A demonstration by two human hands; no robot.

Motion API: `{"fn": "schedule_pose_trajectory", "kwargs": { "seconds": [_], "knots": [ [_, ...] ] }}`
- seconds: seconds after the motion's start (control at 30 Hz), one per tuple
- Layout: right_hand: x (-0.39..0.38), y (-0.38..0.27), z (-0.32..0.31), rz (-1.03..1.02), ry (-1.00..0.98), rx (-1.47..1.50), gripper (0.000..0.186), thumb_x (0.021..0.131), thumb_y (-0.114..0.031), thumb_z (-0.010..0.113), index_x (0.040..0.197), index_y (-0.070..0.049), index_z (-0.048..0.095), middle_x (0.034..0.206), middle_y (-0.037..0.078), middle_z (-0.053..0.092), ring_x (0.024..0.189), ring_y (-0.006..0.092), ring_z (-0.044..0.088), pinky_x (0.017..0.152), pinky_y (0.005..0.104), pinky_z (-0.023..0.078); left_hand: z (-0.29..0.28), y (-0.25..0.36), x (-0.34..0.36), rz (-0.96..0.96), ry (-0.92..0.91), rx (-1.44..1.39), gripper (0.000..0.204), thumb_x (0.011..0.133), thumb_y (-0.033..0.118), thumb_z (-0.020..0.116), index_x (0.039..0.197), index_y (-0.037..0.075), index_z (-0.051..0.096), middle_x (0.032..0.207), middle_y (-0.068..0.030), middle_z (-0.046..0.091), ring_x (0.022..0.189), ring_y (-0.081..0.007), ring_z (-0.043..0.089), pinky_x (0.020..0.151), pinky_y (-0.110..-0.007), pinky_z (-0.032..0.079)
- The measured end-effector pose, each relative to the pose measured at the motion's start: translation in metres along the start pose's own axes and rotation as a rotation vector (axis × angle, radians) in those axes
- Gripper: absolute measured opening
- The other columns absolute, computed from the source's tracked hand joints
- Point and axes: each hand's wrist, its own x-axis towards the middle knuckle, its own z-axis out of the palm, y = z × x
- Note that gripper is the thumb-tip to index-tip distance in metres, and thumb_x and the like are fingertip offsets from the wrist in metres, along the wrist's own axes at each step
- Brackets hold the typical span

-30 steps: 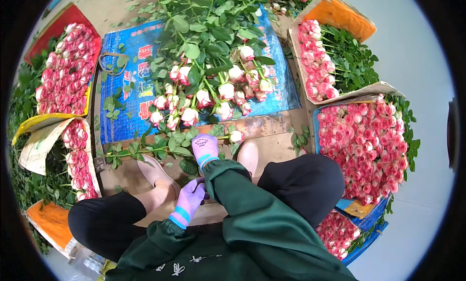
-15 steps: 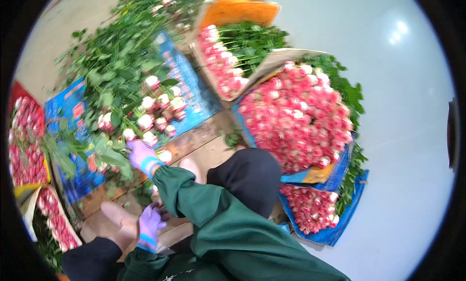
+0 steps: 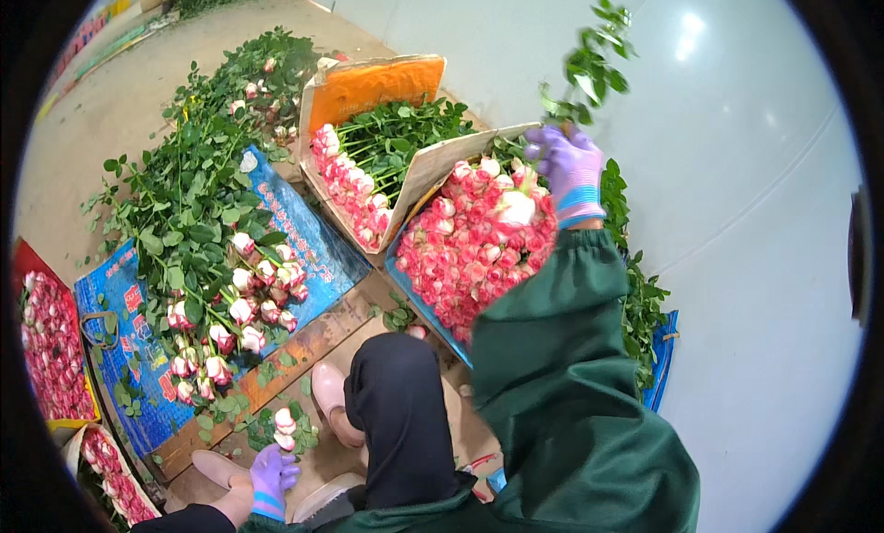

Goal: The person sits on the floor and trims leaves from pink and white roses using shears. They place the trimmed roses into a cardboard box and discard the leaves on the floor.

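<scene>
The rose (image 3: pixel 516 206), pale with pink edges, is up over the heap of pink roses (image 3: pixel 470 247) at the person's right. Its bloom hangs just above the heap, and its leafy stem (image 3: pixel 589 68) rises past the fingers toward the white wall (image 3: pixel 737 164). The right hand (image 3: pixel 571 169), in a purple glove, has its grip clenched on that stem just below the leaves. The green sleeve (image 3: pixel 552 349) stretches out over the heap.

The left hand (image 3: pixel 272 473), gloved the same, is low by the person's knee, fingers curled near a small rose head (image 3: pixel 284 422) on the floor. Whether it grasps that head, I cannot tell.

Outward from there, a second bundle of roses (image 3: pixel 345 187) lies in a cardboard wrap (image 3: pixel 378 86) with an orange lining, just beside the heap. To the left, loose roses (image 3: pixel 239 303) lie on a blue printed sheet (image 3: pixel 313 243), their long green stems fanning toward the concrete floor (image 3: pixel 101 128). More packed pink blooms (image 3: pixel 51 349) sit at the far left edge.

What could go wrong, as I judge it: the stem is held high and the bloom hangs heavy, so a loose grip could let it slide and bruise the petals below. Thorns could snag the glove. The sleeve is close over the heap and could crush blooms if the arm drops.
</scene>
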Motion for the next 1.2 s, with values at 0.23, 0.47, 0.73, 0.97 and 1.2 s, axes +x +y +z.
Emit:
{"fn": "schedule_pose_trajectory", "kwargs": {
  "seconds": [0.23,0.47,0.73,0.97,1.2],
  "knots": [
    [0.104,0.063,-0.054,0.096,0.129,-0.041,0.009,0.088,-0.005,0.051,0.095,0.001,0.055,0.082,0.013,0.066,0.053,0.0121,0.059,0.037,0.0197,0.038,-0.026,-0.024,0.025,-0.08,0.078,-0.013,0.03,0.093,0.027,0.047,0.119,0.011,0.048,0.081,-0.006,0.06,0.052,-0.0136,0.055,0.04,-0.023,0.042],
    [0.17,0.122,-0.047,0.446,0.265,-0.122,0.012,0.084,-0.01,0.061,0.092,-0.003,0.058,0.081,0.007,0.064,0.051,0.0156,0.054,0.04,0.0294,0.043,-0.016,-0.015,0.041,-0.134,0.003,-0.066,0.027,0.09,0.031,0.052,0.108,0.011,0.05,0.074,-0.0044,0.056,0.05,-0.0144,0.052,0.039,-0.025,0.038],
    [0.167,0.181,-0.042,0.225,-0.265,-0.877,0.042,0.074,-0.025,0.068,0.109,-0.003,0.063,0.096,0.014,0.066,0.092,0.0215,0.062,0.082,0.0307,0.047,-0.029,-0.023,0.056,-0.184,-0.034,-0.058,0.027,0.089,0.031,0.051,0.105,0.009,0.051,0.076,-0.0061,0.056,0.05,-0.0152,0.052,0.039,-0.025,0.038],
    [0.157,0.183,-0.062,0.103,-0.306,-0.862,0.043,0.076,-0.022,0.067,0.112,-0.001,0.061,0.108,0.013,0.064,0.097,0.0203,0.062,0.087,0.0287,0.046,-0.022,-0.029,0.052,-0.084,0.059,0.03,0.032,0.09,0.033,0.052,0.113,0.011,0.049,0.08,-0.0068,0.058,0.052,-0.0162,0.054,0.041,-0.026,0.041],
    [0.126,0.15,-0.045,0.046,-0.07,-0.748,0.032,0.08,-0.027,0.062,0.106,-0.008,0.065,0.097,0.008,0.068,0.087,0.0159,0.064,0.08,0.0288,0.048,-0.026,-0.018,0.037,-0.107,0.088,-0.051,0.035,0.089,0.033,0.053,0.117,0.012,0.047,0.08,-0.0065,0.059,0.052,-0.0159,0.054,0.041,-0.025,0.041]
  ]
}}
